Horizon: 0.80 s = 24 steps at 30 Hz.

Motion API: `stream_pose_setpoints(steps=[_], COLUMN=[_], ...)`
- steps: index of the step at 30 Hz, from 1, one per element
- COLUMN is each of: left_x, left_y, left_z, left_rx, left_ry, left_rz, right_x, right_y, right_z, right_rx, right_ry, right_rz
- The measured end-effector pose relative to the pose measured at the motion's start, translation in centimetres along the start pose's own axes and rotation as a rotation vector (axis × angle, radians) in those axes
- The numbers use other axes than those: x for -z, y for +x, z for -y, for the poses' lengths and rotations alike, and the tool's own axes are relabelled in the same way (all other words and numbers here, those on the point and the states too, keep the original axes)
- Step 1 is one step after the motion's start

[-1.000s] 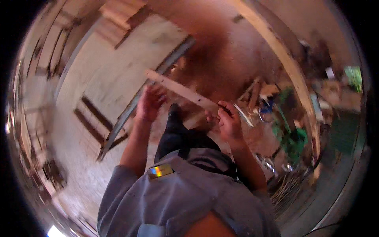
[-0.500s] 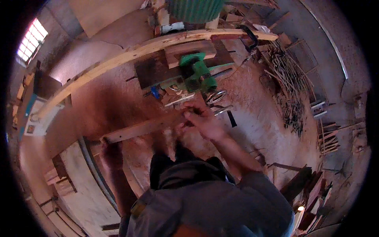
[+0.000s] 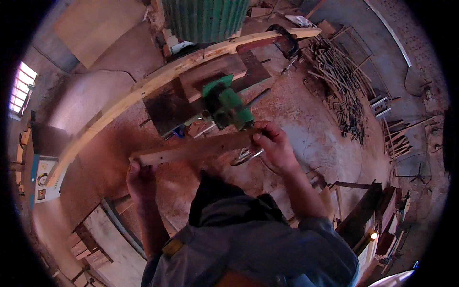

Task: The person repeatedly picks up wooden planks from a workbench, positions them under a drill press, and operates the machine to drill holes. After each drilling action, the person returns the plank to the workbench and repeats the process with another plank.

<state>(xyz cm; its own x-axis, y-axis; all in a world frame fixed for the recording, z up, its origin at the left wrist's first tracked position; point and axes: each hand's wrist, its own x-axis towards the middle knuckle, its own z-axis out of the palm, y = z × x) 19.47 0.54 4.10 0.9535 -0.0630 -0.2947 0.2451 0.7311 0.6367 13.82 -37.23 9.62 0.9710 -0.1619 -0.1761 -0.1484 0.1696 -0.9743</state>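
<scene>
A short wooden board [image 3: 196,149] spans the space between my two hands, held out in front of my body. Its left end is gripped by my left hand [image 3: 142,179], thumb on the near face. My right hand [image 3: 275,146] pinches the right end, thumb in front and fingers behind. Just beyond the board stands a green machine [image 3: 229,105] with a dark table [image 3: 169,112] and a reddish wood block [image 3: 213,76] on it. Part of the machine's lower side is hidden behind the board and my right hand.
A long pale beam [image 3: 158,79] crosses beyond the machine, with a black clamp [image 3: 287,40] near its right end. A green corrugated drum-like thing [image 3: 205,19] stands behind. Piled sticks [image 3: 339,91] lie at right, planks [image 3: 368,225] at lower right, and a control box [image 3: 48,177] at left.
The board has come up and to the right in the picture with both hands, right hand rising more. My view has shifted, so the machine now appears further left.
</scene>
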Motion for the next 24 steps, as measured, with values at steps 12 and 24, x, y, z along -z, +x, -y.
stream_pose_setpoints(steps=[12,24], left_x=[3.5,8.6], left_y=[7.6,20.0], left_z=[-3.3,-4.4], left_rx=[-0.169,-0.15], left_ry=[0.158,0.13], left_rz=[-0.122,-0.176], right_x=[0.2,8.2], right_y=[5.7,8.1], right_z=[2.2,1.1], right_rx=[0.081,-0.018], right_ry=[-0.219,-0.193], right_rz=[-0.192,-0.313])
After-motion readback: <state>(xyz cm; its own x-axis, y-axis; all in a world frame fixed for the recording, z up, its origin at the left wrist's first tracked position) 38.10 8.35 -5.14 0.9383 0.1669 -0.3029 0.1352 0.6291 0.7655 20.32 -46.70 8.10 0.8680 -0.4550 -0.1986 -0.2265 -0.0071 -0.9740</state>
